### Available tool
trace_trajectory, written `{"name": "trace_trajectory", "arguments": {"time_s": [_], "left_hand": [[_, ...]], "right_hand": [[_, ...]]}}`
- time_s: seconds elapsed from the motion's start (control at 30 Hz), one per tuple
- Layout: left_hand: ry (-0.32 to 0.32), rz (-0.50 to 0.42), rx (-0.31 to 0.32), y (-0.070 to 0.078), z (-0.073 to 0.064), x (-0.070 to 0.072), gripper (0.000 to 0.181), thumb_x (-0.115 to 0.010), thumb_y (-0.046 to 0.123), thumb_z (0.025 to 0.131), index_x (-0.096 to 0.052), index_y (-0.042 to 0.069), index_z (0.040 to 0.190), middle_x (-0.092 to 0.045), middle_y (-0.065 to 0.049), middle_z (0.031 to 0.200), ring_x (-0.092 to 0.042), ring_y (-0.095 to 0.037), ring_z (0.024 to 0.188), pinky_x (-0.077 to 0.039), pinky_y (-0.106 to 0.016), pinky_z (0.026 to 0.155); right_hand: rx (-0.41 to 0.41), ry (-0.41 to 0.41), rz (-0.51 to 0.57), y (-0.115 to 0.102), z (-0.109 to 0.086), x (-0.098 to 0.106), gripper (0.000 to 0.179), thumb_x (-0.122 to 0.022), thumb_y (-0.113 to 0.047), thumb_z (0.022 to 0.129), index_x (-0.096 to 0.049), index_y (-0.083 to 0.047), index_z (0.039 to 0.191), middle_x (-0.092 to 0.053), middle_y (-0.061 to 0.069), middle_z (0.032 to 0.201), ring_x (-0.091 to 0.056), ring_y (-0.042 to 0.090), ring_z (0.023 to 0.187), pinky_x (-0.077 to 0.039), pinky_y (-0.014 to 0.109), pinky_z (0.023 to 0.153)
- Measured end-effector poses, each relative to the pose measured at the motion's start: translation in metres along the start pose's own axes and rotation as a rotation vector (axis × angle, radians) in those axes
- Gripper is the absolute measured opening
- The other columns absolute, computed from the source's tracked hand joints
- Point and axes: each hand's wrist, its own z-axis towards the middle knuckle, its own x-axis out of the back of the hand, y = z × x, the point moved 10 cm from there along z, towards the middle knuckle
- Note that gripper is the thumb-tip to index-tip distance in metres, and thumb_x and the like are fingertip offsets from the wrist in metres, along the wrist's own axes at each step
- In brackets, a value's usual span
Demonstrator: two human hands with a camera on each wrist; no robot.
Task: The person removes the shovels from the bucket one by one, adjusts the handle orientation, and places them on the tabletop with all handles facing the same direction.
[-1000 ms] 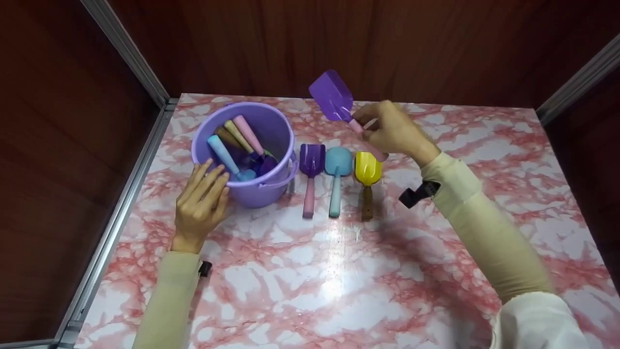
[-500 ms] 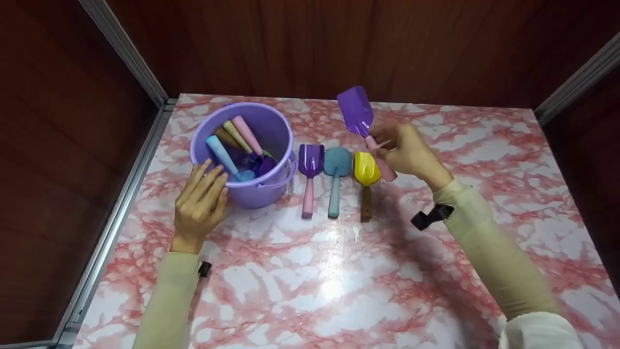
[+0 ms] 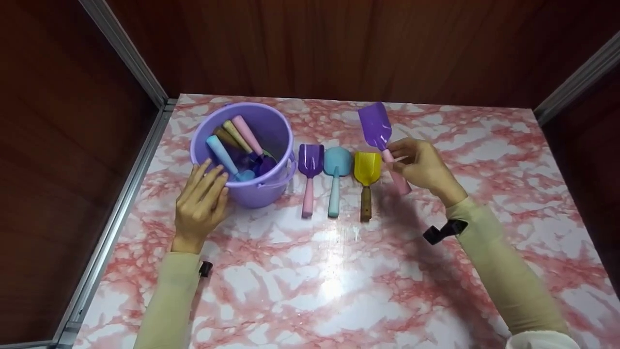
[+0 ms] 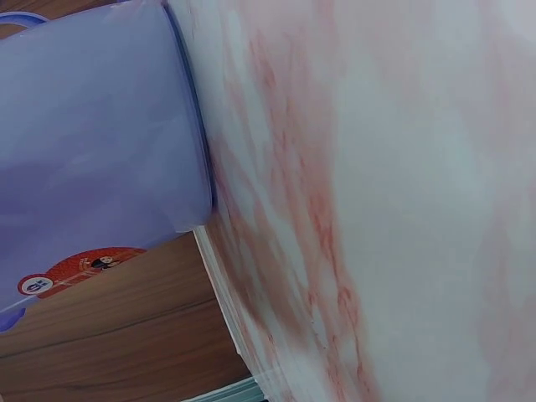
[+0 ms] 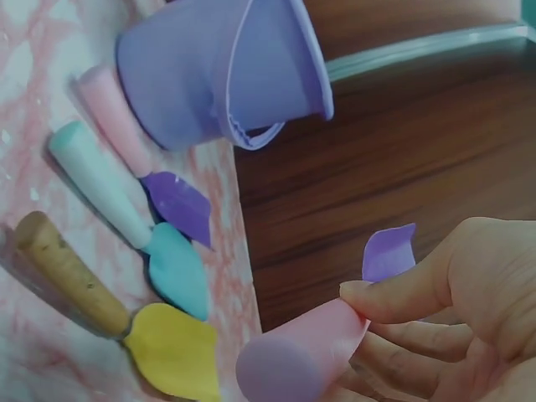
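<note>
Bucket point(image 3: 259, 196) stands with the left hand point(image 3: 198, 208) loosely spread against it. The right hand point(image 3: 422, 164) pinches a purple scoop point(image 3: 376, 126) near the yellow scoop point(image 3: 367, 168).

Pale yellowish sleeves point(image 3: 167, 300); black wrist attachments point(image 3: 455, 227); white upper right sleeve point(image 3: 542, 340).

Right of centre, the purple scoop point(image 3: 379, 134) hung aloft, tilted, blade to the upper left, its pink handle point(image 3: 400, 182) pinched in the right hand point(image 3: 424, 167)! Left of centre the lilac bucket point(image 3: 259, 196) stood upright, scoop handles point(image 3: 247, 135) jutting inside, the left hand point(image 3: 199, 208) at its lower-left rim. Mid-frame, side by side, lay a darker purple scoop point(image 3: 311, 161), a turquoise scoop point(image 3: 338, 162) and a yellow scoop point(image 3: 367, 168), blades topmost!
</note>
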Motion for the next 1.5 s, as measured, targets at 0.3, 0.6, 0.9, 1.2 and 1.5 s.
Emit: {"name": "trace_trajectory", "arguments": {"time_s": [0.3, 0.6, 0.9, 1.2, 1.5], "left_hand": [[0.0, 0.008, -0.004, 0.001, 0.0, 0.001, 0.026, -0.066, 0.019, 0.107, -0.081, -0.002, 0.113, -0.079, -0.02, 0.118, -0.072, -0.044, 0.123, -0.054, -0.058, 0.116], [-0.003, 0.004, 0.002, 0.0, 0.001, 0.0, 0.026, -0.067, 0.019, 0.107, -0.08, -0.002, 0.113, -0.079, -0.02, 0.118, -0.071, -0.044, 0.122, -0.054, -0.059, 0.116], [0.006, 0.001, 0.005, -0.001, 0.0, 0.001, 0.026, -0.067, 0.019, 0.107, -0.081, -0.002, 0.112, -0.079, -0.021, 0.118, -0.071, -0.044, 0.123, -0.053, -0.058, 0.117], [0.017, 0.01, 0.0, 0.0, -0.001, 0.002, 0.026, -0.066, 0.019, 0.107, -0.081, -0.002, 0.113, -0.079, -0.021, 0.119, -0.071, -0.044, 0.123, -0.053, -0.057, 0.118], [0.019, 0.003, 0.003, -0.001, -0.002, -0.002, 0.026, -0.066, 0.019, 0.107, -0.081, -0.003, 0.111, -0.079, -0.021, 0.117, -0.072, -0.044, 0.123, -0.053, -0.058, 0.117]], "right_hand": [[-0.134, -0.013, 0.124, 0.035, -0.009, -0.002, 0.043, -0.066, 0.003, 0.1, -0.059, 0.004, 0.143, -0.066, 0.026, 0.137, -0.067, 0.028, 0.112, -0.066, 0.022, 0.079], [-0.18, 0.026, 0.172, 0.062, -0.017, -0.002, 0.052, -0.071, 0.002, 0.097, -0.055, 0.006, 0.147, -0.063, 0.028, 0.139, -0.066, 0.022, 0.112, -0.064, 0.018, 0.083], [-0.183, 0.058, 0.186, 0.081, -0.022, -0.006, 0.051, -0.073, -0.003, 0.097, -0.056, 0.009, 0.144, -0.063, 0.029, 0.135, -0.067, 0.011, 0.099, -0.062, 0.015, 0.078], [-0.26, 0.045, 0.211, 0.103, -0.03, -0.015, 0.051, -0.071, -0.008, 0.099, -0.055, 0.008, 0.145, -0.06, 0.026, 0.136, -0.068, 0.012, 0.097, -0.065, 0.02, 0.077], [-0.295, 0.047, 0.202, 0.119, -0.031, -0.019, 0.052, -0.074, -0.012, 0.099, -0.056, 0.008, 0.144, -0.062, 0.024, 0.133, -0.068, 0.008, 0.091, -0.065, 0.021, 0.076]]}}
